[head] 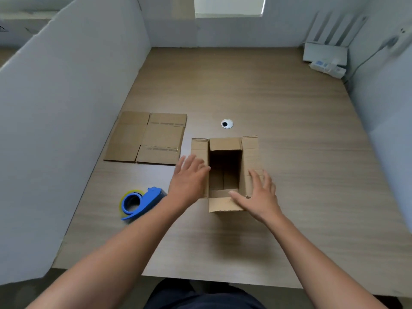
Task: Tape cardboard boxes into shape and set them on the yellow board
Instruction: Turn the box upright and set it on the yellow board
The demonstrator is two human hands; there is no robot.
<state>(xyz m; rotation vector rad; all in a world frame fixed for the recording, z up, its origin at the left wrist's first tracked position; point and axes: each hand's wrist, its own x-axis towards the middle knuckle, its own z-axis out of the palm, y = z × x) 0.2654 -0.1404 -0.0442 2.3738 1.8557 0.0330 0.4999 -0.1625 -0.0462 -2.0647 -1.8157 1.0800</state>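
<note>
Both bare forearms reach forward over the wooden table (301, 134), the left hand (189, 175) flat with straight, spread fingers at the left flap of the open-topped cardboard box (225, 143), the right hand (260, 195) likewise splayed over the right flap, thumb by the near flap; neither grips anything. A blue tape dispenser (140, 202) lies just left of the left wrist. Farther back on the left lies a flattened cardboard sheet (147, 137)

The left hand (189, 175) hides the near part of the box's (225, 143) left flap, and the right hand (259, 194) covers the right flap's near end. The box's floor is dark. The socket (401, 35) is blurred. Both forearms run off the bottom edge.
</note>
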